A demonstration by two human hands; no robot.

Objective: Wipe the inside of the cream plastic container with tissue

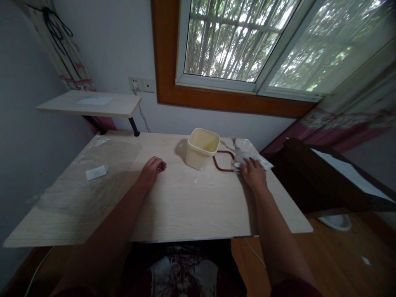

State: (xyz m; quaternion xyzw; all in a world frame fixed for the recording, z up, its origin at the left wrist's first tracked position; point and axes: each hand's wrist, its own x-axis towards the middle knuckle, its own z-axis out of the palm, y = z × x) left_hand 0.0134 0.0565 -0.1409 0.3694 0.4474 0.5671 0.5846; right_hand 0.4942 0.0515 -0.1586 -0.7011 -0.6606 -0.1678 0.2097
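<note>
My left hand (152, 169) rests on the table (192, 210), its fingers curled in with nothing visible in them. On the right, my right hand (254, 175) lies with its fingers stretched out over a crumpled clear plastic bag (262, 163). Beside that bag, a brown loop like a handle (223, 170) lies between it and a cream plastic bin (198, 159). The bin stands upright, its open top tilted toward my view, and neither hand touches it. What lies under my right palm is hidden.
A large clear plastic sheet (71, 189) covers the table's left side, with a small white paper slip (96, 172) on it. A raised shelf (62, 102) stands at the back left. Dark brown furniture (334, 181) is right of the table, below the window.
</note>
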